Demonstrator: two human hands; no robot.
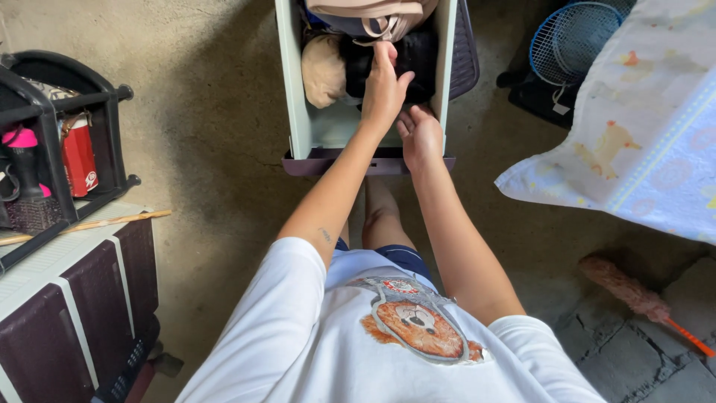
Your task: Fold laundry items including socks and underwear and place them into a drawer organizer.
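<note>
Your left hand [384, 89] pinches the black folded cloth [406, 63] packed in the pale green open plastic drawer [298, 112]; your right hand [420, 134] rests open, holding nothing, at the front. Drawer mostly full, front end bare; sorting looks midway.

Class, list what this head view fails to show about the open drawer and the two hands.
- Drawer: far end cut off by the top edge.
- Left hand: fingertips buried in dark clothing, grip unclear.
- Right hand: fingers hidden behind the left hand.
</note>
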